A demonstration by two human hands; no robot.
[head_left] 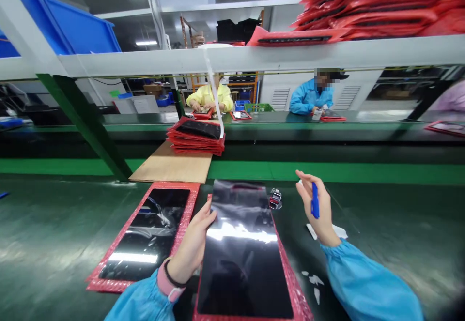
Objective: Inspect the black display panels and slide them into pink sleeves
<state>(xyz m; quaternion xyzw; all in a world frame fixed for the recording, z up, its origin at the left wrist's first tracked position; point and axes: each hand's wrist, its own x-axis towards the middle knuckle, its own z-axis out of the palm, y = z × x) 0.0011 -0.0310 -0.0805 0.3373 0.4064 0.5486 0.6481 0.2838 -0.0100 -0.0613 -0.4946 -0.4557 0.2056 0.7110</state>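
Note:
My left hand (194,238) grips a glossy black screen panel (243,267) by its left edge, thumb near the front face, other fingers partly hidden. The panel is tilted up above a red bubble-wrap sleeve (290,277). To the right, my right hand (319,209) is raised off the table with a blue pen-like tool (315,201) held against the palm. Something small and white shows by its fingertips, too small to name. Left of the held panel, another black screen panel (145,234) lies flat on a red bubble-wrap sleeve (183,219).
Near the panel's top right lies a small metal-and-red object (275,199). White scraps (317,294) and a white piece (339,232) lie rightward. Red sleeves (196,137) are stacked on a wooden board (167,163). A shelf beam (254,62) crosses overhead. Co-workers sit across the line.

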